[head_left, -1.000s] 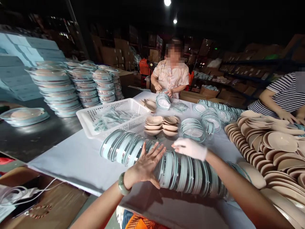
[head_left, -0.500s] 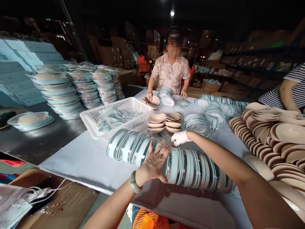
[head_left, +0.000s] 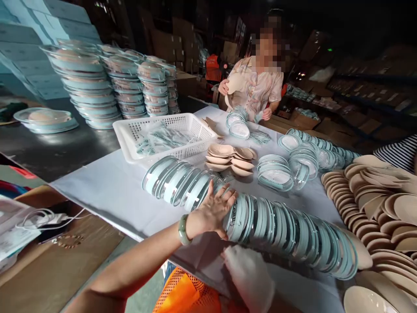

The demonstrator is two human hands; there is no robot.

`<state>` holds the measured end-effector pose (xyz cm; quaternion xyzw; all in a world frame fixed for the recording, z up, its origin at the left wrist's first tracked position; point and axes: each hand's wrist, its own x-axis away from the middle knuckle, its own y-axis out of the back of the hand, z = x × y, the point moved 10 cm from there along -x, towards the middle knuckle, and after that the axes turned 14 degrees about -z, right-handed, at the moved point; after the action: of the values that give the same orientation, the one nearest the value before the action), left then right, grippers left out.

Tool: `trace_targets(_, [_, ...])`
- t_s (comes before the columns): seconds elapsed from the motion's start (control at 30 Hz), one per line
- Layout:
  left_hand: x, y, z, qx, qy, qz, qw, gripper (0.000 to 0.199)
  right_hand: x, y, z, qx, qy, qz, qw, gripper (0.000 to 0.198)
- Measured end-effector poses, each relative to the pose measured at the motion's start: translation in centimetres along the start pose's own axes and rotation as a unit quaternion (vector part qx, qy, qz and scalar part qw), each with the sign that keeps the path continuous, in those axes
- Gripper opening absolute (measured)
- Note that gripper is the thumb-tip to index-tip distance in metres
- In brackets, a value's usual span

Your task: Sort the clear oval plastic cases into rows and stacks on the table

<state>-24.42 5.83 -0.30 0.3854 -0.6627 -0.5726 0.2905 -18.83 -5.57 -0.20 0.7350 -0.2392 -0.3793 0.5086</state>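
Across the white table [head_left: 107, 191] runs a long row of clear plastic packs with pale blue bands [head_left: 280, 226], standing on edge and leaning against each other. My left hand [head_left: 213, 211], bare with a green bangle at the wrist, rests on the row around its middle, fingers spread. In a white glove, my right hand [head_left: 249, 274] hangs low at the table's front edge, below the row and apart from it. It is smeared by motion, so its fingers and anything in them cannot be made out. Behind the row sit small stacks of beige cup-shaped pads [head_left: 221, 151].
A white basket [head_left: 122, 137] holds small printed packets. Beige pads [head_left: 361, 208] are heaped at right, and tall stacks of filled packs [head_left: 87, 82] stand back left. Across the table, a person [head_left: 257, 87] holds a beige pad. More clear packs [head_left: 275, 171] lie beyond the row.
My right hand has moved from behind the row toward me, down to the table's front edge. My left hand stays on the row. The person opposite has lifted a beige pad. The view has shifted.
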Motion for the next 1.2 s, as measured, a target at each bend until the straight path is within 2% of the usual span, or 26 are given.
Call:
trace_targets(0.07, [0.1,-0.2,-0.2,-0.003,-0.001,0.004,1.0,0.143,-1.9,3.0,-3.2,-0.004,-0.046,-0.098,0.994,0.01])
trace_targets(0.1, [0.1,-0.2,-0.3,-0.005,0.0,0.004,1.0,0.142,-2.9,3.9,-4.4,-0.004,-0.045,-0.108,0.993,0.018])
trace_targets(0.17, [0.2,-0.1,-0.3,-0.005,0.002,0.0,1.0,0.141,-4.5,3.9,-5.9,0.0,-0.02,-0.062,0.998,0.032])
trace_targets(0.23, [0.2,-0.2,-0.2,-0.004,0.005,-0.004,1.0,0.141,-5.1,2.9,-6.3,-0.019,0.001,-0.016,1.0,0.029])
trace_targets(0.3, [0.2,-0.5,0.1,-0.003,0.009,-0.005,1.0,0.142,-5.2,2.1,-6.2,-0.033,-0.001,-0.018,0.999,0.018])
trace_targets(0.4, [-0.1,-0.8,0.4,0.002,0.014,-0.009,1.0,0.143,-4.6,1.2,-5.3,-0.022,0.026,-0.061,0.998,0.008])
trace_targets(0.57, [-0.2,-0.4,0.3,-0.006,0.012,-0.009,1.0,0.142,-3.9,2.9,-4.6,0.002,0.081,-0.191,0.978,0.021])
trace_targets(0.67, [-0.1,0.4,0.2,-0.016,0.022,-0.007,1.0,0.134,-3.7,3.6,-4.7,-0.003,0.081,-0.199,0.977,0.025])
trace_targets(0.77, [-0.1,0.6,0.3,-0.01,0.035,0.011,0.999,0.132,-2.7,3.2,-3.4,0.003,0.079,-0.207,0.975,0.028])
trace_targets(0.87, [-0.3,0.5,0.0,-0.013,0.039,0.014,0.999,0.132,-1.0,2.3,-1.5,0.015,0.067,-0.261,0.963,0.036])
trace_targets(0.9, [-0.3,0.5,-0.1,-0.013,0.04,0.011,0.999,0.133,-0.5,2.1,-1.2,-0.003,0.061,-0.273,0.96,0.039])
trace_targets(0.97, [0.0,0.7,-0.3,0.003,0.025,0.006,1.0,0.137,0.5,1.7,-1.6,-0.073,0.049,-0.254,0.963,0.037])
trace_targets(1.03, [1.0,2.0,0.3,0.043,-0.002,-0.028,0.999,0.137,1.8,2.1,-4.2,-0.123,0.023,-0.216,0.968,0.026])
trace_targets(1.1, [2.6,5.1,3.4,0.071,0.015,-0.137,0.988,0.13,4.0,3.6,-9.7,-0.088,-0.041,-0.225,0.97,0.028])
trace_targets(1.13, [3.9,7.3,6.4,0.07,0.061,-0.227,0.969,0.122,5.6,4.0,-13.8,-0.031,-0.117,-0.223,0.967,0.031])
trace_targets(1.17, [5.8,9.5,10.0,0.054,0.131,-0.327,0.934,0.11,7.4,4.7,-17.8,0.017,-0.168,-0.245,0.955,0.036])
trace_targets(1.2, [8.0,11.1,13.5,0.046,0.202,-0.407,0.89,0.097,9.8,5.5,-22.4,0.081,-0.257,-0.288,0.919,0.041])
